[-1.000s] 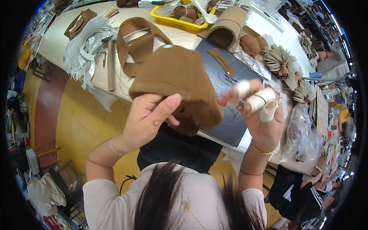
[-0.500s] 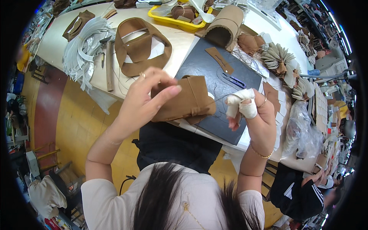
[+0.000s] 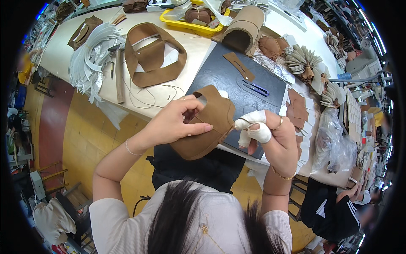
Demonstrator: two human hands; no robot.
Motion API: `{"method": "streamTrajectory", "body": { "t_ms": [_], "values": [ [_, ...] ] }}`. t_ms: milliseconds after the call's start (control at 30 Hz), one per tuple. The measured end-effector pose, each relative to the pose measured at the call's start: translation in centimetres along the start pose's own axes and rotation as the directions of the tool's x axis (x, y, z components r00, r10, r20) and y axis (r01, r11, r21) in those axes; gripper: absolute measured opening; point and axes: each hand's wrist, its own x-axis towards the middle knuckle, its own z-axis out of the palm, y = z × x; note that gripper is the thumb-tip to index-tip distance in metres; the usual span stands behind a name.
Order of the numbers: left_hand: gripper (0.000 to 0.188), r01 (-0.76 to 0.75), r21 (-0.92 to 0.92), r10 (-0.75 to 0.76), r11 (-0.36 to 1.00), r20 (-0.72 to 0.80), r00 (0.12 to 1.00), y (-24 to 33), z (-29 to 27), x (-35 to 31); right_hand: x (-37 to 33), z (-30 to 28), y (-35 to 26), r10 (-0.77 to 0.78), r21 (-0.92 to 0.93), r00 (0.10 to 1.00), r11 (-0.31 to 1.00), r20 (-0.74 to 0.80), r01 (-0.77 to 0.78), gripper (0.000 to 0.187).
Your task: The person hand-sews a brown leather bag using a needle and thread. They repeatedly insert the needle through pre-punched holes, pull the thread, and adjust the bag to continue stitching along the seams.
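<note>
Pinching narrowly, the left hand point(image 3: 176, 123) holds the soft brown bag-like piece point(image 3: 215, 111) over the near edge of the black rectangular mat point(image 3: 218, 63), notched end away, long axis slanting near-left to far-right. The white-wrapped right hand point(image 3: 268, 133), apart half a second ago, now bunches at its right edge, grip unclear.

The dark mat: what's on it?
A brown strip and purple-handled snips lie on the dark mat; whatever the held brown piece and right hand cover can't be seen.
</note>
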Motion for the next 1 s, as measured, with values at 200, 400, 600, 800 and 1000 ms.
{"method": "streamTrajectory", "body": {
  "t_ms": [200,400,600,800,1000],
  "values": [
    [0.042,0.332,-0.765,-0.303,0.551,0.187,0.935,0.6,0.2,1.0,0.2,0.0,-0.8,-0.116,-0.026,0.993,0.993,-0.015,0.115,0.027],
    [0.061,0.296,-0.894,-0.286,0.336,0.202,0.937,1.1,1.6,0.4,-0.3,-0.4,-1.1,-0.128,-0.023,0.984,0.992,-0.125,0.127,0.024],
    [0.033,0.249,-0.245,-0.239,0.937,0.071,0.968,2.3,0.2,-0.6,-0.1,-0.4,-1.8,-0.103,-0.099,0.988,0.991,-0.118,0.091,0.017],
    [0.022,-0.156,-0.092,0.108,0.983,-0.397,0.911,3.4,-0.7,-1.9,-1.3,-0.8,-2.8,-0.143,-0.098,0.944,0.988,-0.296,0.119,0.018],
    [0.029,-0.167,-0.874,-0.361,0.456,-0.354,0.863,0.0,-0.5,-2.3,-2.4,-3.1,0.2,-0.084,-0.561,0.995,0.827,-0.062,0.035,0.014]
  ]
}}
